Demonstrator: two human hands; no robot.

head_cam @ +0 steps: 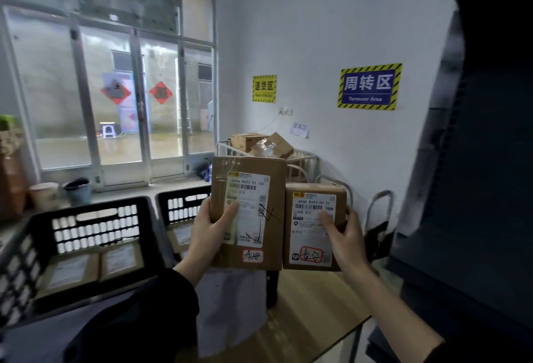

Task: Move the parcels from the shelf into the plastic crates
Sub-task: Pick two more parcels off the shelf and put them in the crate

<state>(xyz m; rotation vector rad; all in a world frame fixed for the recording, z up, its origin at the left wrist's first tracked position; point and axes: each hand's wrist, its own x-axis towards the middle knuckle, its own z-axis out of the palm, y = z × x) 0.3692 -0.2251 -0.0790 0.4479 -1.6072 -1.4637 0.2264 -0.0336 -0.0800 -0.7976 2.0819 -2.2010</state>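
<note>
Windowed white-walled room, wooden tabletop [311, 305] in front.
Clamped grips: left hand [210, 232] on the taller parcel [274, 189], right hand [346, 235] on the shorter parcel [305, 235] beside it; two black plastic crates [95, 227] stand left.

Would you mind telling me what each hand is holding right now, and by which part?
The left hand grips the taller parcel by its left edge; the right hand grips the shorter parcel by its right edge.

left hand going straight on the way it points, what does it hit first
Probably the white wire cart piled with boxes by the wall, beyond the parcel the left hand holds; depth unclear.
</note>
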